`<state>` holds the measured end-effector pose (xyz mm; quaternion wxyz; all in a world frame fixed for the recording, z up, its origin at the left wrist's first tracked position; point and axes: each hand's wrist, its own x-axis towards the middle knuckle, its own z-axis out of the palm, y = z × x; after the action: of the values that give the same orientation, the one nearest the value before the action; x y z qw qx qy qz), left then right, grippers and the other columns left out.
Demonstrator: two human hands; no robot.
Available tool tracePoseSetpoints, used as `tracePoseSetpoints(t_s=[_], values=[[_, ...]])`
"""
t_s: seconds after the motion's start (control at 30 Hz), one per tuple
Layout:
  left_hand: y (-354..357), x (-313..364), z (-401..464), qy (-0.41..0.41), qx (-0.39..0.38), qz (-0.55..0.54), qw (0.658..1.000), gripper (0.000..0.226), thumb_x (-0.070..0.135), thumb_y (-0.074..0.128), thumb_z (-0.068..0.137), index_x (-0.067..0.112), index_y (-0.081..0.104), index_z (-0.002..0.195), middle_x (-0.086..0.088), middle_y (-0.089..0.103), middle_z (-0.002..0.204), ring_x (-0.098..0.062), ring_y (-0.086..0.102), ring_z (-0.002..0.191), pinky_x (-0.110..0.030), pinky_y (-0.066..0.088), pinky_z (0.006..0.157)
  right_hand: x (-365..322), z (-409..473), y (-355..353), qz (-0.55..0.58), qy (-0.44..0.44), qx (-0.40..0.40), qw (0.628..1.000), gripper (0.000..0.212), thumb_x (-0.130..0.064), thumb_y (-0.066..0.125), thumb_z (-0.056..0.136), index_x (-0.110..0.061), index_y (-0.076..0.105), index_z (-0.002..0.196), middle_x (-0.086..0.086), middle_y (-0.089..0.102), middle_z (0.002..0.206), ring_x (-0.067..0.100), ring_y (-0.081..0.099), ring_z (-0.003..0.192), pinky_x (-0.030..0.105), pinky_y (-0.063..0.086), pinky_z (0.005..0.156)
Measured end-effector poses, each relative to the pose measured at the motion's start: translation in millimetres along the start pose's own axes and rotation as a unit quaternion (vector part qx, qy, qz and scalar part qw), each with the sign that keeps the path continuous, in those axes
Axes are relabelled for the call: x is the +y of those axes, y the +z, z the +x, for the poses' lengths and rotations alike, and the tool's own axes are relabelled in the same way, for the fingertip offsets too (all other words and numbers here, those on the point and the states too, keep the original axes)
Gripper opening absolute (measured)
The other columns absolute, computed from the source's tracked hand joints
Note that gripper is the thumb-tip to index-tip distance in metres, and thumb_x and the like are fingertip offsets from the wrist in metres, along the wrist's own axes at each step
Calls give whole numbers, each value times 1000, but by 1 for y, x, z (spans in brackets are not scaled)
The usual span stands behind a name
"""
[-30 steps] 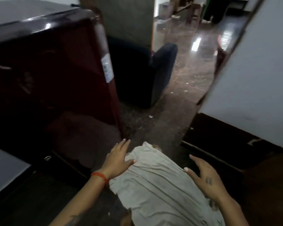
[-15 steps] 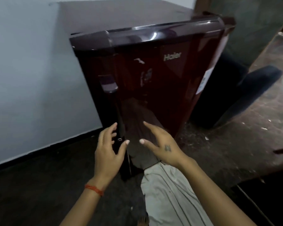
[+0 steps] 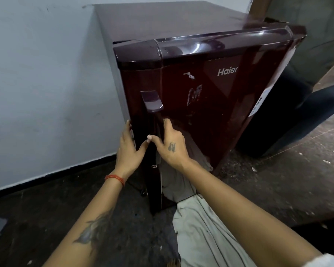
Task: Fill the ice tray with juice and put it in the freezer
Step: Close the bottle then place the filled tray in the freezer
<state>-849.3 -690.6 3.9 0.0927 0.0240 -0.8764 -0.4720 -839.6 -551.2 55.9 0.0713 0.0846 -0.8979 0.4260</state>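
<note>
A small dark-red fridge (image 3: 216, 105) stands against the white wall with its door closed. Its recessed handle (image 3: 151, 101) sits near the door's left edge. My left hand (image 3: 128, 149) is at the door's left edge below the handle, fingers straight along the edge. My right hand (image 3: 169, 145) lies flat on the door front beside it, fingers spread, thumb near the left hand. Neither hand holds anything. No ice tray or juice is in view.
A white wall (image 3: 46, 83) rises to the left of the fridge. A dark armchair (image 3: 297, 120) stands right of it. My leg in pale trousers (image 3: 204, 234) is below the door. The dark floor (image 3: 278, 185) is speckled with debris.
The view has swung left from the doorway to the fridge front. Both hands have risen from my lap and reached forward to the door's left edge.
</note>
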Motion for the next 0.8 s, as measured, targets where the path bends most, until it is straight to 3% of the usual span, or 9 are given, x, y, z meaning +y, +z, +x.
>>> tracePoseSetpoints(t_s=[0.1,0.23,0.37,0.5,0.6,0.7,0.8], values=[[0,-1,0,5,6,-2,1000,83,36,66,84,24,16,149,-2,33,151,-24,40,134,-48,45,102,-1,-1,-1,-7,-3,4,1000,46,-32,61,89,-4,42,120,-1,54,78,13,53,71,25,39,65],[2,0,-7,12,32,-11,999,78,32,69,83,21,25,145,-3,39,145,-21,46,127,-45,49,96,10,-18,-8,-8,-33,8,999,44,-35,60,89,-8,43,119,-1,62,79,13,61,66,33,52,65],[8,-3,-33,16,11,-49,999,84,46,71,77,23,26,144,-3,42,144,-19,47,128,-47,48,99,26,-58,-25,24,-42,16,999,37,-34,60,90,-17,46,119,-23,55,76,-9,57,66,7,43,62],[30,4,-81,12,8,-66,998,84,63,64,73,32,25,140,0,42,143,-18,46,127,-46,46,102,38,-102,-42,49,-24,48,997,39,-35,60,89,-26,44,124,-29,57,92,-12,58,83,5,45,72],[49,18,-118,14,30,-80,996,84,64,64,70,32,27,139,-3,41,142,-19,45,129,-44,44,104,49,-135,-58,65,-23,74,995,43,-32,59,90,-21,43,129,-24,58,102,-9,60,90,5,45,76],[67,31,-151,23,39,-93,995,85,62,65,69,32,26,138,1,37,140,-19,45,128,-44,46,102,61,-166,-77,78,-4,90,993,46,-37,57,91,-20,43,131,-17,62,103,-8,61,83,7,46,74],[83,48,-184,40,25,-86,995,86,64,69,65,35,27,135,6,37,133,-18,49,122,-44,50,97,78,-199,-97,91,34,111,989,58,-50,46,89,-17,39,137,-3,61,123,1,62,102,26,51,92]])
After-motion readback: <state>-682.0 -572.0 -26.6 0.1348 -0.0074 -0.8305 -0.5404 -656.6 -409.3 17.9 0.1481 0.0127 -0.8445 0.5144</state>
